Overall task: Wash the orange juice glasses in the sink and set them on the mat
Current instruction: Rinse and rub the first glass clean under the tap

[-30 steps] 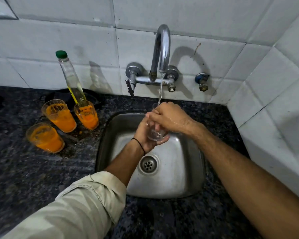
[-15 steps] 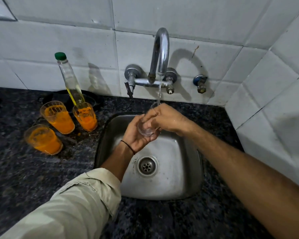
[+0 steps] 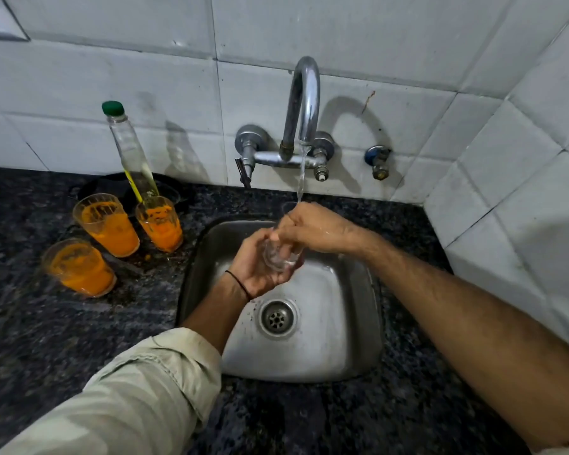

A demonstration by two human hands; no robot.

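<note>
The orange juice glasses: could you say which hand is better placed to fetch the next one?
Probably the left hand: the juice glasses stand left of the sink, on its side. It grips the clear glass; the right hand would cross over.

Much of the clear glass (image 3: 280,257) behind the right hand (image 3: 316,229) (fingertips out of sight)

We see a sink (image 3: 358,323) of brushed steel, dull-shining and wet, with a brighter metal drain (image 3: 277,318). The tap (image 3: 304,93) is glossy polished chrome. The tabletop (image 3: 46,339) looks like dark speckled stone, smooth with a faint sheen. The tiles (image 3: 112,70) are white, glazed and scuffed. The glass (image 3: 281,257) under the water is clear and wet; the three glasses (image 3: 107,224) nearby are clear, filmed with orange. Our sleeve (image 3: 138,399) is pale, matt, creased cloth.
</note>
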